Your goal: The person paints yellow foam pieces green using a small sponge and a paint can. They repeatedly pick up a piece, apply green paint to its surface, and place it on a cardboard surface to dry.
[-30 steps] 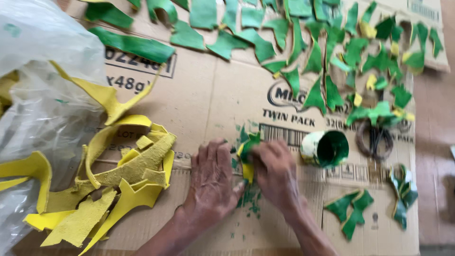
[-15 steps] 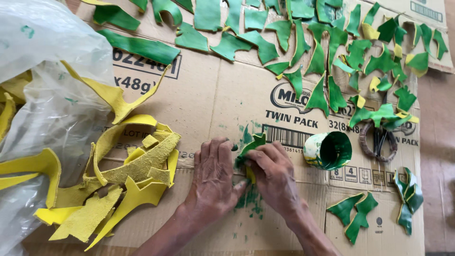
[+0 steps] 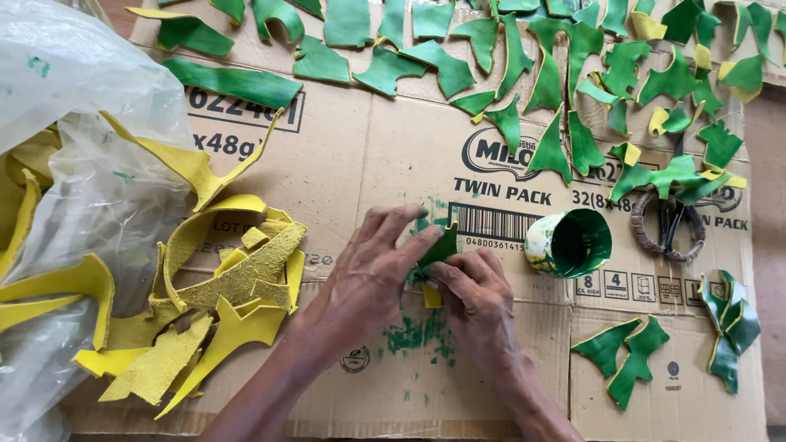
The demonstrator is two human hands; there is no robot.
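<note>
My left hand and my right hand meet at the middle of a flattened cardboard sheet. Together they pinch a small leather scrap, green on one face and yellow on the other, pressed down on the cardboard. Green paint smears stain the cardboard just below the hands. A small tin can with a green-coated inside lies on its side right of my right hand.
Several green-painted scraps are spread along the far side. A heap of yellow scraps lies left, beside a clear plastic bag holding more. Scissors rest at right. More green pieces lie at lower right.
The view has shifted slightly; both hands have stayed on the small green and yellow scrap, and the fingers have worked it flatter against the cardboard.
</note>
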